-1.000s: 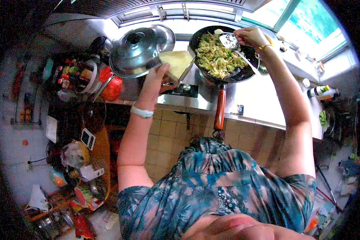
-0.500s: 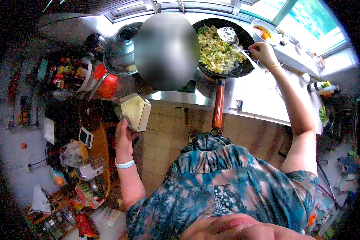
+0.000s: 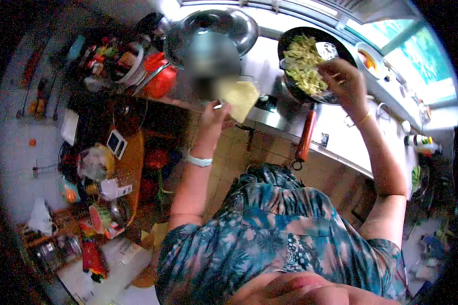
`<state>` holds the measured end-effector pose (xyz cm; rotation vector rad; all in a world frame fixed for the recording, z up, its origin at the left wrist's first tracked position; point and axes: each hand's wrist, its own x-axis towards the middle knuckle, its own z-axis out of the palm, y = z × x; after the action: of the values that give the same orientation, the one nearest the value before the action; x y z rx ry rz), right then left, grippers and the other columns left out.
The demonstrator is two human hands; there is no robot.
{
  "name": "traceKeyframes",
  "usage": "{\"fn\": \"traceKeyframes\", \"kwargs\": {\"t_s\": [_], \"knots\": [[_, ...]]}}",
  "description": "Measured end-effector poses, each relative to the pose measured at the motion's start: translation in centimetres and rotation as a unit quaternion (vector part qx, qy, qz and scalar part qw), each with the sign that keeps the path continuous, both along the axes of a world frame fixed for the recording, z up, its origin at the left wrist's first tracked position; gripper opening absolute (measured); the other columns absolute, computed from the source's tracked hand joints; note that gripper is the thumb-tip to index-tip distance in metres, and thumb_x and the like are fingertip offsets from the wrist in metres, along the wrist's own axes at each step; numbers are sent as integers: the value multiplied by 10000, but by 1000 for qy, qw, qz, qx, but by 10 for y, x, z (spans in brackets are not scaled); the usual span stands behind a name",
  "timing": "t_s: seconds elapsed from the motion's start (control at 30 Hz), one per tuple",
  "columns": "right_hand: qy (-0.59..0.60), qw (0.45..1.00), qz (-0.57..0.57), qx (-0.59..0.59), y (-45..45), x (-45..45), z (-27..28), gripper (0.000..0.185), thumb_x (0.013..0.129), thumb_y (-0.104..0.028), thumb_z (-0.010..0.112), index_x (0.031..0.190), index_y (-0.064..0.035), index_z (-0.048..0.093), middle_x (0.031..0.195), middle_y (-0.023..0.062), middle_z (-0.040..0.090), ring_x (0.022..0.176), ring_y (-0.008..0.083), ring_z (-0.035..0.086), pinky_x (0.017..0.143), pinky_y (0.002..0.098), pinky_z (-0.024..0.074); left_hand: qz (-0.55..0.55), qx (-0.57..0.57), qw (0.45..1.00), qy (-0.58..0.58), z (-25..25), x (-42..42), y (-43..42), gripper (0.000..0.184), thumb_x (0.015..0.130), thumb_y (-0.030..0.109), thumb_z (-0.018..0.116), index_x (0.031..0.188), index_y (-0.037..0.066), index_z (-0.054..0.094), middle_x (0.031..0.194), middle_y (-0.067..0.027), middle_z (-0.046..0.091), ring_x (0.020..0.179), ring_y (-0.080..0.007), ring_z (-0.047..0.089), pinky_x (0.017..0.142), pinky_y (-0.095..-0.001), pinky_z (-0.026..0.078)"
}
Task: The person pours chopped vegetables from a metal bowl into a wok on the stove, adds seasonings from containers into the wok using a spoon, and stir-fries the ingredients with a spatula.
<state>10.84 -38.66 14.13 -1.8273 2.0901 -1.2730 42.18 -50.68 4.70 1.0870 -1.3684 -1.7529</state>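
Observation:
My left hand (image 3: 212, 127) grips an angular, many-sided box (image 3: 240, 101) with a pale yellow face or contents; which of the two I cannot tell. It is held in front of the stove, partly covered by a blurred patch. My right hand (image 3: 345, 84) is raised over the wok (image 3: 343, 43), its fingers drawn together; anything between them cannot be made out. Chopped, cooked pale green and yellow food (image 3: 301, 61) fills the wok. A slotted spatula (image 3: 327, 50) rests in it, its handle hidden behind my right hand. The wok's reddish-brown handle (image 3: 307, 134) points toward me.
Left of the wok is a large pan with a glass lid (image 3: 239, 25), partly blurred. A red bag (image 3: 159, 76) and a tub of jars (image 3: 132, 63) stand farther left. A bowl (image 3: 367, 61) with orange-red contents sits by the window. Bottles (image 3: 417, 140) stand at right.
My left hand has moved the box up and right toward the stove. My right hand has shifted in over the wok. The whole view has turned slightly, moving the stove rightward.

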Motion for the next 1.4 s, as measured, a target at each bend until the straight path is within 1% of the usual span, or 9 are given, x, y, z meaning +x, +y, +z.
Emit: {"fn": "traceKeyframes", "kwargs": {"t_s": [0.3, 0.37, 0.47, 0.5, 0.73, 1.03, 1.13, 1.17, 1.4], "knots": [[210, 947, 206, 132, -48, 131, -8, 183, 806, -136, 642, 980, -81, 659, 845, 113, 601, 756, 324, 609, 643, 381, 501, -2, 41, 997, 64, -20, 34, 15, 698, 799, 465, 701, 1232, -24, 457, 1130, -101, 581, 992, -148, 580, 825, -304, 508], [192, 961, 167, 112, -30, 126, 15, 216, 863, -244, 594, 1034, -132, 664, 875, 124, 618, 763, 317, 636, 656, 396, 521, -2, 26, 997, 79, -29, 45, 13, 700, 813, 470, 682, 1282, 23, 419, 1154, -77, 566, 1019, -170, 575, 823, -336, 511], [-85, 992, 30, 83, 16, 64, 27, 305, 868, -112, 619, 1172, -99, 601, 1037, 98, 639, 870, 199, 633, 758, 306, 510, 14, 79, 993, 86, -7, 77, 15, 670, 838, 453, 660, 1319, 75, 388, 1200, -64, 541, 1042, -189, 571, 828, -361, 514], [46, 998, -33, 27, 35, 33, 25, 302, 886, -70, 589, 1188, -65, 591, 1097, 77, 638, 906, 170, 619, 794, 297, 504, 19, 76, 993, 85, -12, 91, 14, 670, 838, 453, 660, 1319, 75, 388, 1200, -64, 541, 1042, -189, 571, 828, -361, 514], [-76, 969, -225, 73, 152, -66, -30, 353, 946, -155, 541, 1269, -13, 536, 1189, 117, 611, 1062, 173, 593, 902, 311, 482, 242, 134, 960, 51, -73, 194, -4, 399, 897, 368, 602, 1172, 91, 521, 1165, -68, 543, 952, -181, 585, 741, -326, 534], [-44, 954, -273, 114, 198, -122, -48, 403, 978, -232, 494, 1324, -25, 485, 1232, 139, 584, 1134, 193, 548, 929, 288, 452, 411, 56, 885, 210, -104, 270, -187, 545, 895, 378, 602, 1293, 38, 449, 1249, -139, 474, 1117, -287, 498, 934, -386, 482], [116, 940, -283, 149, 222, -113, -45, 400, 989, -235, 459, 1318, -10, 486, 1285, 167, 550, 1212, 222, 497, 998, 320, 416, 396, 34, 898, 189, -114, 285, -268, 580, 893, 387, 605, 1323, 43, 424, 1300, -134, 443, 1170, -294, 467, 986, -393, 449], [-5, 923, -352, 152, 210, -88, -31, 385, 991, -210, 451, 1300, 16, 495, 1304, 164, 538, 1218, 236, 493, 1021, 329, 397, 396, 37, 896, 199, -123, 283, -294, 580, 893, 387, 605, 1323, 43, 424, 1300, -134, 443, 1170, -294, 467, 986, -393, 449], [-43, 876, -453, 160, 259, -68, -43, 393, 936, -284, 568, 1234, -28, 568, 1158, 106, 624, 1016, 191, 600, 831, 296, 501, 384, 132, 891, 202, -208, 310, -478, 627, 865, 378, 632, 1314, 7, 402, 1276, -162, 458, 1138, -303, 486, 957, -413, 471]]}}
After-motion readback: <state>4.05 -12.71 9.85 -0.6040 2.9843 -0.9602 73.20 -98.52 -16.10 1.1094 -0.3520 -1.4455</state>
